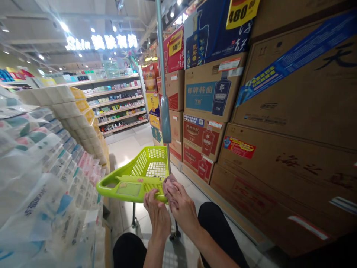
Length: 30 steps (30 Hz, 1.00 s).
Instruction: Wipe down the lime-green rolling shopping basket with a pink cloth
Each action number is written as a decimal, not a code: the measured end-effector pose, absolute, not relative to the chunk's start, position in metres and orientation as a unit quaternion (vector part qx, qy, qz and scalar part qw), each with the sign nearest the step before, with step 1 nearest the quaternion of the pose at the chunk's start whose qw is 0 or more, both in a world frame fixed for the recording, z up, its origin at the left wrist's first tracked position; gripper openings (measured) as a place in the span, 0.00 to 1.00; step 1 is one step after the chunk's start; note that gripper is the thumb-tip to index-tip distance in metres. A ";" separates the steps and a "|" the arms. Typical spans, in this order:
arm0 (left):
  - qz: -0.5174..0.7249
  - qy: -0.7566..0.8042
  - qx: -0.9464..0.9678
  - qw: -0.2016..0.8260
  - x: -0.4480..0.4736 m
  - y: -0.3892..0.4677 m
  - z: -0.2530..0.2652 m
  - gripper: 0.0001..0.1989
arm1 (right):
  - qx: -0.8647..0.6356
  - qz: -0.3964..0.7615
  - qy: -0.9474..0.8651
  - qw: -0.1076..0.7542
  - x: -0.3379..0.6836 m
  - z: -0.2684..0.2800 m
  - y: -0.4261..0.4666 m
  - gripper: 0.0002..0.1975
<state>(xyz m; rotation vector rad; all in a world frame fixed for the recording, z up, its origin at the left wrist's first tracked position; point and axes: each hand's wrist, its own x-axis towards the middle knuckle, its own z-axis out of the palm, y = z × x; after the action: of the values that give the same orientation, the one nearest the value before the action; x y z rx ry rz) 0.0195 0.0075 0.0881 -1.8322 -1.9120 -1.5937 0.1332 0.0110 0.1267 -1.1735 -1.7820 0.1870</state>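
Note:
A lime-green plastic shopping cart point(110, 190) on metal legs stands directly in front of me, its basket pierced with small holes. My left hand point(157, 213) has its fingers curled over the near handle edge, at the right part of it. Beside it, my right hand point(182, 206) is closed on a crumpled pinkish cloth point(169, 184), pressed against the cart's right corner. A long pole point(165, 119) with a grey-blue grip rises close to that corner. Its lower end is hidden behind the cloth and hand.
Stacked cardboard boxes point(203, 96) wall the right side. Plastic-wrapped tissue packs point(55, 156) pile up on the left. Shelves point(117, 100) with small goods stand farther back beneath a lit sign. My knees point(220, 230) show on either side of my forearms; pale floor tiles point(124, 145) run between the stacks.

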 end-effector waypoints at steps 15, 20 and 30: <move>-0.368 -0.506 -0.740 0.247 -0.034 0.067 0.264 0.07 | -0.503 -0.011 -0.772 0.387 0.120 0.139 -0.007 0.24; -0.252 -0.520 -0.791 0.202 -0.057 0.092 0.275 0.07 | -0.509 -0.025 -0.792 0.336 0.123 0.136 -0.005 0.25; -0.175 -0.542 -0.817 0.085 -0.050 0.081 0.255 0.03 | -0.487 -0.039 -0.796 0.358 0.136 0.126 0.000 0.26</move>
<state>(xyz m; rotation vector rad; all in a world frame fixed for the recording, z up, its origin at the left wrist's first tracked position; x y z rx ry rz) -0.0504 0.0812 0.2555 -2.4372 -1.6174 -0.5212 0.1365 -0.0004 0.1260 -1.2564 -2.0527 -0.1007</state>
